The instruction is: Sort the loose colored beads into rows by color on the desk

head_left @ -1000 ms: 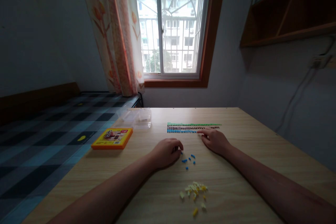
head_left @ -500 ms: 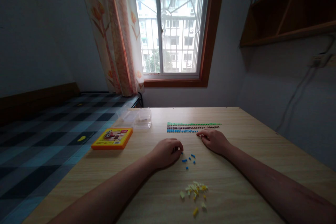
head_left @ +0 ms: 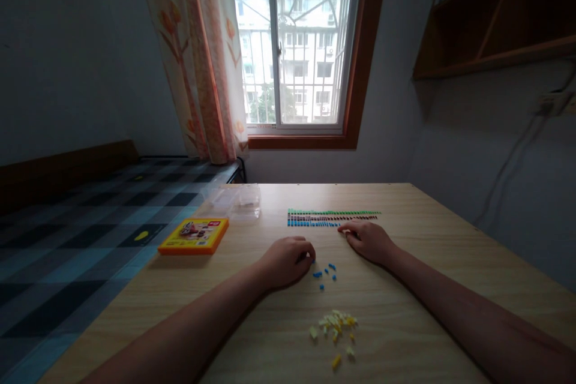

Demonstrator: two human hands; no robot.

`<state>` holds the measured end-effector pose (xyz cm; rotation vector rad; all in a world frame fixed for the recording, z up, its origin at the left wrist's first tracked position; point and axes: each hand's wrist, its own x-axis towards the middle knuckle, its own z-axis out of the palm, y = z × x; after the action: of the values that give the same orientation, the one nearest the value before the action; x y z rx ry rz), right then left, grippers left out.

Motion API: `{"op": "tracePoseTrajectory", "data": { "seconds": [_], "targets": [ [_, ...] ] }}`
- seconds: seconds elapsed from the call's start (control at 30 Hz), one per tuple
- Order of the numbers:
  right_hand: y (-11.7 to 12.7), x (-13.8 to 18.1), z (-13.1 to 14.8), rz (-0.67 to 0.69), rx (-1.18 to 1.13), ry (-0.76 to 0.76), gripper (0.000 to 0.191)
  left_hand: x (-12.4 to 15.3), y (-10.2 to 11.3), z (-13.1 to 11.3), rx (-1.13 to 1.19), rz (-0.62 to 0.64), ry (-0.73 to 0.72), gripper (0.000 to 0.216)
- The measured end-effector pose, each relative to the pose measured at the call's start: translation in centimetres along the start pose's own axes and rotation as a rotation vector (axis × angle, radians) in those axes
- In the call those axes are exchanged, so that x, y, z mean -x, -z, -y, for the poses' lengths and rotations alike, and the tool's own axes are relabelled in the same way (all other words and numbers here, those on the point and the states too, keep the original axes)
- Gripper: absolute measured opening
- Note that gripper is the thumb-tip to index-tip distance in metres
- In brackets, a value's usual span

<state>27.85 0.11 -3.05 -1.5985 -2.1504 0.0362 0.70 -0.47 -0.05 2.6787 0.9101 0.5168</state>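
Small blue plastic brick row (head_left: 303,224): alignment, seemingly.
My right hand (head_left: 369,241), part-open, at row's end; left hand (head_left: 288,259), half-curled, nearside; holdings unclear; next needs fine pinching.

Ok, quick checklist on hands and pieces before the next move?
1. Right hand at the visible right end of the blue row: ok.
2. Piece in right hand: cannot tell, too small.
3. Left hand beside the loose blue pieces: ok.
4. Piece in left hand: cannot tell, palm hidden.
5. Yellow and cream pile apart from loose blue pieces: ok.
6. Orange box away from both hands: ok.
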Motion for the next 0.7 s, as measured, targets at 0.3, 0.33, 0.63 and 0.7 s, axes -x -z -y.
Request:
{"op": "tracePoseTrajectory", "data": {
  "seconds": [0.3, 0.33, 0.63, 0.7],
  "targets": [
    [-0.11, -0.01, -0.18, 0.001, 0.012, -0.005, 0.029, 0.0, 0.14, -0.16, -0.021, 0.02, -0.013, 0.019],
    [-0.1, -0.01, -0.17, 0.0, 0.008, -0.004, 0.029, 0.0, 0.1, -0.12, -0.021, 0.017, -0.016, 0.019],
    [0.03, -0.01, -0.07, 0.001, -0.006, -0.017, 0.029, 0.02, -0.13, 0.16, -0.031, 0.017, -0.023, 0.02],
    [0.0, 0.01, -0.09, -0.002, -0.007, -0.011, 0.029, 0.04, -0.1, 0.13, -0.033, 0.017, -0.025, 0.019]
  ]
}}
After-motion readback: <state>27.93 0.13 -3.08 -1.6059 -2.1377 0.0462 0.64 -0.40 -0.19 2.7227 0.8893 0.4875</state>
